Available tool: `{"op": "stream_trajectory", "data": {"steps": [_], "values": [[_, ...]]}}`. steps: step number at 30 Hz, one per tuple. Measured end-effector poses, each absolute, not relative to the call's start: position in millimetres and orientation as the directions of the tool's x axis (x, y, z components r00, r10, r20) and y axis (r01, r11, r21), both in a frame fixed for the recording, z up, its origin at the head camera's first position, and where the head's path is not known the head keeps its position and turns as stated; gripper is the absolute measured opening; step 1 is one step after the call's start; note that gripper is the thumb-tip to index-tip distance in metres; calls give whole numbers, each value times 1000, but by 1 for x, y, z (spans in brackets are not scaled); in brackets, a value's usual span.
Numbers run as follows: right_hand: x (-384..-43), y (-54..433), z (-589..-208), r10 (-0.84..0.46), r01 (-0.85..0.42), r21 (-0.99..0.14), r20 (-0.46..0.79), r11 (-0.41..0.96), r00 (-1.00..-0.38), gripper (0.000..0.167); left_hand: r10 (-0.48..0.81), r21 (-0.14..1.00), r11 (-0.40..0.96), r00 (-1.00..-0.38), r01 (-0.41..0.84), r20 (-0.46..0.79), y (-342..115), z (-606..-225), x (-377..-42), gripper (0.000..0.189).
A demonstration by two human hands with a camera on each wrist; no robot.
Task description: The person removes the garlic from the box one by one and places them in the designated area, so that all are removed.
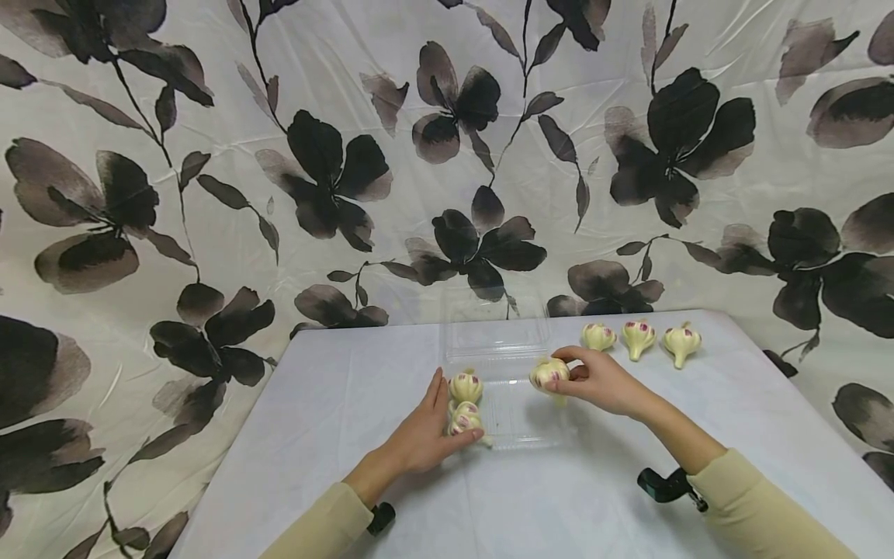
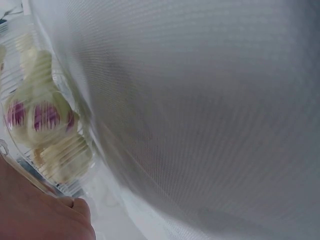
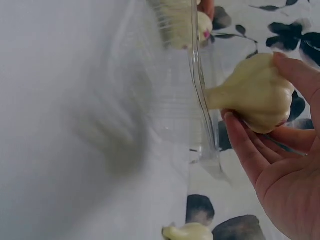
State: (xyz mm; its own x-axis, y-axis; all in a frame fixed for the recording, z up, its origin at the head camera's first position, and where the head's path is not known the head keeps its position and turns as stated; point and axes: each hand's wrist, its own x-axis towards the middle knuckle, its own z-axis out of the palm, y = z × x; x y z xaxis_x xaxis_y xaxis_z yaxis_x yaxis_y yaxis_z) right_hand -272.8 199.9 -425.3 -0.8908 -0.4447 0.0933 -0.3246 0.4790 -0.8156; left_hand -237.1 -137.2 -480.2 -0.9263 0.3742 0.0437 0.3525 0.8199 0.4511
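My right hand (image 1: 604,380) grips a whole garlic bulb (image 1: 549,375) between thumb and fingers, over the right side of a clear plastic clamshell box (image 1: 520,423). In the right wrist view the held bulb (image 3: 260,92) has its stem pointing toward the box's clear wall. My left hand (image 1: 422,435) rests along the box's left side, fingers straight, thumb at the front edge. Two garlic bulbs sit inside the box at its left, one behind (image 1: 465,385) and one in front (image 1: 464,418). Through clear plastic, the left wrist view shows a purple-marked bulb (image 2: 42,110).
The box's clear lid (image 1: 496,335) lies open toward the back. Three more garlic bulbs stand in a row at the back right: left (image 1: 598,337), middle (image 1: 639,338), right (image 1: 681,344). A white cloth covers the table (image 1: 335,404); a floral curtain (image 1: 391,256) hangs behind it.
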Motion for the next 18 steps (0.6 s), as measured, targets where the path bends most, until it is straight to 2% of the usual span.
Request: {"op": "stream_trajectory", "data": {"steps": [7, 18], "values": [[-269, 211, -424, -425, -334, -828, 129, 452, -896, 55, 368, 452, 823, -929, 343, 36, -137, -481, -238, 118], [-269, 233, -425, -294, -225, -831, 78, 509, -952, 69, 371, 458, 819, -928, 347, 39, -137, -479, -236, 119]]}}
